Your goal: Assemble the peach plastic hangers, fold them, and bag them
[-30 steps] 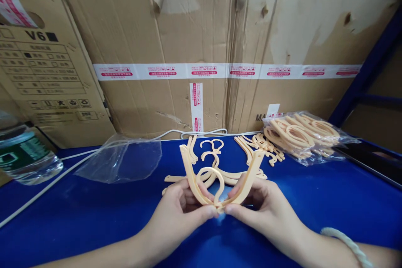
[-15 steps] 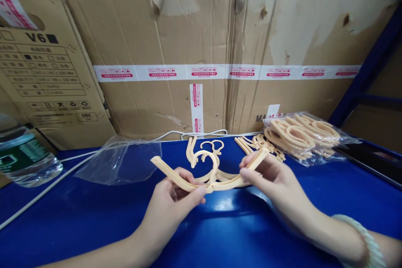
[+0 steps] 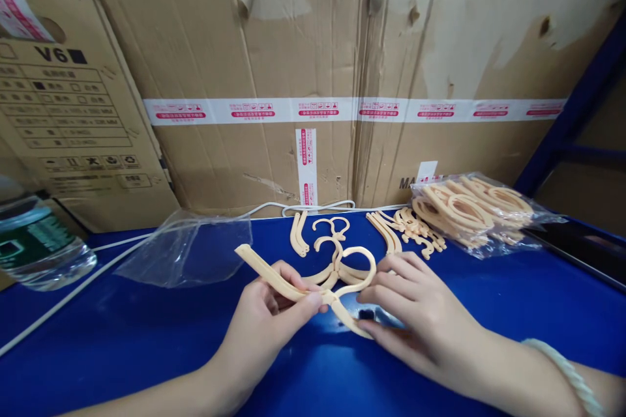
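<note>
A cream plastic folding clothes hanger (image 3: 267, 270) is raised above the blue table. My left hand (image 3: 267, 316) pinches its left arm between thumb and fingers beside the centre joint. The hanger's hook (image 3: 372, 264) tilts to the right, and its other arm angles down. My right hand (image 3: 425, 313) has its thumb against that lowered arm and its fingers by the hook; the tips are partly hidden. Behind, another cream hanger (image 3: 320, 273) lies on the table, with loose hooks (image 3: 335, 227) and straight arm pieces (image 3: 297, 234) beyond it.
More arm pieces (image 3: 384, 231) and small hooks (image 3: 415, 228) lie at the back right. Beside them is a clear bag of cream parts (image 3: 469, 208). An empty plastic bag (image 3: 195, 251), white cable (image 3: 53, 316) and water bottle (image 3: 42, 244) are leftward. Cardboard (image 3: 259, 163) stands behind.
The hanger's right arm has swung from up and right to down and right, and the hook has tipped rightward. My right hand has moved its grip; my left hand has stayed put.
</note>
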A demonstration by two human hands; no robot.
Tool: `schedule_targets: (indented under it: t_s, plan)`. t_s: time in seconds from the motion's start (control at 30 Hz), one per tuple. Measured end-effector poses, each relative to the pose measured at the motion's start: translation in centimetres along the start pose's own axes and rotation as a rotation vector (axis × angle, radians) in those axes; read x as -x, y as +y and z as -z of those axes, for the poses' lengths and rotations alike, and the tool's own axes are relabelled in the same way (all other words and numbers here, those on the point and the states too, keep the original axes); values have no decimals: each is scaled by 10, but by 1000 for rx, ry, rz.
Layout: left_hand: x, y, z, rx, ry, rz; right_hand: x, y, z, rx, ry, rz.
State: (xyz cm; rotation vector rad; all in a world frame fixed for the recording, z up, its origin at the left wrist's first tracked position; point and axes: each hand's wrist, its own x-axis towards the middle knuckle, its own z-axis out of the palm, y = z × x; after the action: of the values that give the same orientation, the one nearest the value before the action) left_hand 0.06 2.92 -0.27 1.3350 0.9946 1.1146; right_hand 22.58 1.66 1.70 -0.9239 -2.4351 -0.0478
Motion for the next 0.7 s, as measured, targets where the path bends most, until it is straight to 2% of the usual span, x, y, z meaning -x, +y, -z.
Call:
schedule_targets:
  t_s: [0.13,0.3,0.53,0.6,0.7]
  plan:
    - [0,-1,-1,5,-13,-19,3,-9,-4,-92,-109,-74]
    - [5,-1,4,-106,38,-115,3,-3,-8,-1,-87,-47]
    - [23,7,4,-236,0,-569,1,12,-8,85,-105,-109]
    - [29,9,4,-326,24,-710,0,13,-8,116,-118,-108]
    - [37,7,12,-563,-38,-894,0,13,-8,148,-113,-93]
